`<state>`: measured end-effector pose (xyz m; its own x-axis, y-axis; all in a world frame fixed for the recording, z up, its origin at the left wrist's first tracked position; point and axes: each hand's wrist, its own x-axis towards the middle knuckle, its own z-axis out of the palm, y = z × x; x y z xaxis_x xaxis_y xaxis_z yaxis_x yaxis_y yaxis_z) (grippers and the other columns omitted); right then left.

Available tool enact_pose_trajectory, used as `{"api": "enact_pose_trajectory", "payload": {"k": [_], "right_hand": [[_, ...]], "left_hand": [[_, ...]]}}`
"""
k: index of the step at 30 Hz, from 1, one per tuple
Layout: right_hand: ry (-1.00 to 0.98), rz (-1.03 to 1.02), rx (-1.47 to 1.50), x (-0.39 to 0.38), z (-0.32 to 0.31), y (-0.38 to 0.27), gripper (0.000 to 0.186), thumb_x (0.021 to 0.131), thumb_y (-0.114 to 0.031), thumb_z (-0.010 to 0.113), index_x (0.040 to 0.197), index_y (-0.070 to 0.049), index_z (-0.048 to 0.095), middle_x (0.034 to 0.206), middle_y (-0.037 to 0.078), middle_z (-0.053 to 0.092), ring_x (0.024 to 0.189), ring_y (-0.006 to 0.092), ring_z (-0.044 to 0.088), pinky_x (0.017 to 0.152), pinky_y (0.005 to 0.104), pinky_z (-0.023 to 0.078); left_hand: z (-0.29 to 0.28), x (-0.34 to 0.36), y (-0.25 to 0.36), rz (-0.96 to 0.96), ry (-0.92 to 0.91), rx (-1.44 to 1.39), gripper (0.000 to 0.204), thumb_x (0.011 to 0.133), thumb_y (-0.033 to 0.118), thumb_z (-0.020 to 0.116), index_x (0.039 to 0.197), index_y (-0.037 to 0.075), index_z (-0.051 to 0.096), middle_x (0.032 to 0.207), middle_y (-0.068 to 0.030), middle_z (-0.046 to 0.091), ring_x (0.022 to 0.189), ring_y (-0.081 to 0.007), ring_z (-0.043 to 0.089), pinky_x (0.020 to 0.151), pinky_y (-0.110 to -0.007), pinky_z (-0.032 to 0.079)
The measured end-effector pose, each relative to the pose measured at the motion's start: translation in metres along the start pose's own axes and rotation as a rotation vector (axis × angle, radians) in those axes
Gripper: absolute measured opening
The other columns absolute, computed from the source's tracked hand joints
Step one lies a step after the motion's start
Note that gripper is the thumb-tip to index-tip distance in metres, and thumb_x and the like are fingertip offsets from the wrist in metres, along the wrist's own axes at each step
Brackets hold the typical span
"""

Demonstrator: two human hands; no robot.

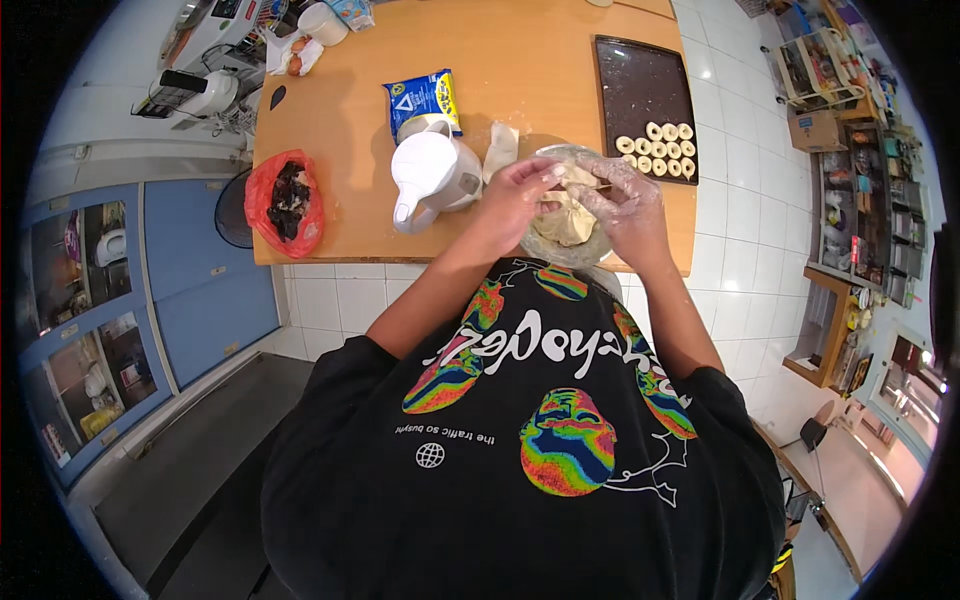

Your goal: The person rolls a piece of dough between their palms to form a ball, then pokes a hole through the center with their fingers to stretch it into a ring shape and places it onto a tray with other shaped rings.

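Over a round bowl at the table's front right, my left hand and my right hand come together with fingers bent. Between them they pinch a piece of pale dough. Flour or dough coats the right hand's fingers. A larger lump of dough lies in the bowl below, partly covered by the hands. To the right, a dark baking tray carries several small dough rings in rows on its near part. A white lidded pitcher stands left of my left hand.
A blue and yellow packet lies behind the pitcher, and a whitish wrapper beside it. A red plastic bag with dark scraps sits at the table's left edge. Eggs and a white tub stand at the far left.
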<state>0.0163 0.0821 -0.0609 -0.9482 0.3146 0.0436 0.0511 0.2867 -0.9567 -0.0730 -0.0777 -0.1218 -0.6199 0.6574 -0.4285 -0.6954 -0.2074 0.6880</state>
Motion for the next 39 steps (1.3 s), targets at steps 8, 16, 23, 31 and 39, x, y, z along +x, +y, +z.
{"api": "enact_pose_trajectory", "payload": {"k": [8, 16, 23, 31, 39], "right_hand": [[0.133, -0.014, 0.215, -0.001, -0.01, 0.01, 0.02, 0.084, 0.006, 0.071, 0.104, 0.005, 0.07, 0.105, 0.014, 0.068, 0.096, 0.0191, 0.066, 0.085, 0.0294, 0.054], [-0.287, -0.319, -0.339, -0.018, 0.009, -0.01, 0.048, 0.097, -0.03, 0.056, 0.137, -0.004, 0.055, 0.132, 0.02, 0.06, 0.127, 0.0428, 0.05, 0.114, 0.0543, 0.028], [-0.346, -0.33, -0.057, -0.019, -0.02, -0.017, 0.05, 0.097, -0.025, 0.052, 0.144, -0.006, 0.049, 0.127, 0.023, 0.062, 0.117, 0.0441, 0.053, 0.108, 0.0542, 0.033], [-0.022, -0.623, -0.383, 0.007, -0.015, -0.022, 0.061, 0.102, -0.043, 0.039, 0.149, -0.004, 0.041, 0.153, 0.025, 0.036, 0.144, 0.0408, 0.031, 0.117, 0.0511, 0.022], [-0.226, -0.676, -0.215, 0.011, -0.019, -0.041, 0.079, 0.099, -0.059, 0.035, 0.156, -0.006, 0.026, 0.162, 0.027, 0.014, 0.149, 0.0504, 0.009, 0.118, 0.0598, 0.006]], "left_hand": [[-0.01, 0.0, 0.004, 0.056, 0.168, -0.014, 0.062, 0.101, 0.059, 0.041, 0.139, 0.009, 0.05, 0.115, -0.0082, 0.062, 0.109, -0.02, 0.057, 0.094, -0.043, 0.047], [0.037, 0.0, 0.0, 0.096, 0.041, -0.399, 0.074, 0.096, 0.069, 0.038, 0.14, 0.01, 0.047, 0.134, -0.0174, 0.052, 0.125, -0.0334, 0.052, 0.1, -0.056, 0.046], [0.041, -0.008, -0.007, 0.092, 0.01, -0.64, 0.077, 0.093, 0.074, 0.036, 0.133, 0.011, 0.051, 0.129, -0.0171, 0.057, 0.124, -0.0367, 0.055, 0.104, -0.06, 0.043], [0.096, -0.02, 0.003, 0.04, -0.158, -0.702, 0.087, 0.089, 0.078, 0.037, 0.15, 0.015, 0.035, 0.153, -0.0136, 0.036, 0.141, -0.0333, 0.037, 0.115, -0.052, 0.032], [0.128, -0.04, 0.028, 0.412, -0.211, -0.49, 0.086, 0.096, 0.074, 0.025, 0.16, 0.021, 0.008, 0.164, -0.0035, 0.021, 0.148, -0.0263, 0.026, 0.119, -0.05, 0.024]]}}
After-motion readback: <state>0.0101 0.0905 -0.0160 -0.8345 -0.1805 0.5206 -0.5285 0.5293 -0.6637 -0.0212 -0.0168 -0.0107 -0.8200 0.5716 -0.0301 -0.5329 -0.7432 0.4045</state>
